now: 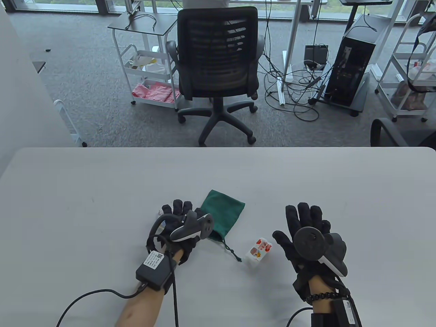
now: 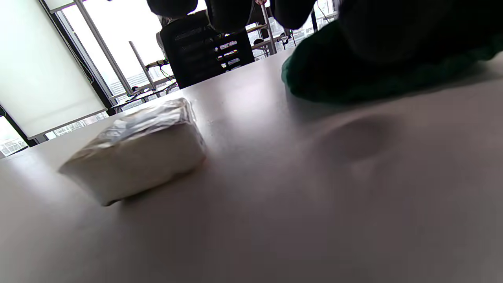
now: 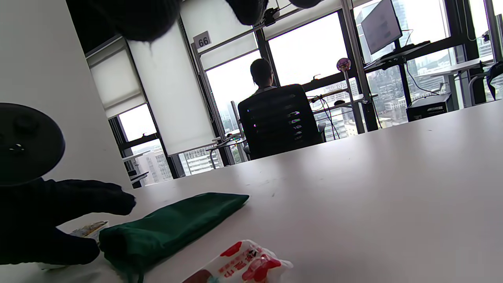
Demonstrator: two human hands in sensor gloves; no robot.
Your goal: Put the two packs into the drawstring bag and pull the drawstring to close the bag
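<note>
Left hand (image 1: 177,228): palm down, low over the table (image 1: 85,204), fingers extended and relaxed, holding nothing. Its thumb side lies at the left edge of the green bag (image 1: 223,214); the wrist view shows the thumb above the bag's near end, contact not confirmable. A white pack (image 2: 137,151) lies on the table beneath the fingers of this hand, toward the little-finger side; in the table view only a sliver of it shows past the fingertips.

Bag: flat on the table, empty in appearance, mouth toward the person. Its drawstring (image 1: 233,253) trails from the mouth toward the person, between the two hands.

Right hand (image 1: 306,231): palm down above the table, fingers spread and straight, thumb out to the side, holding nothing. A second pack (image 1: 259,252), white with red print, lies on the table just beside the thumb, not touching it, near the drawstring end.

Both packs are outside the bag.
</note>
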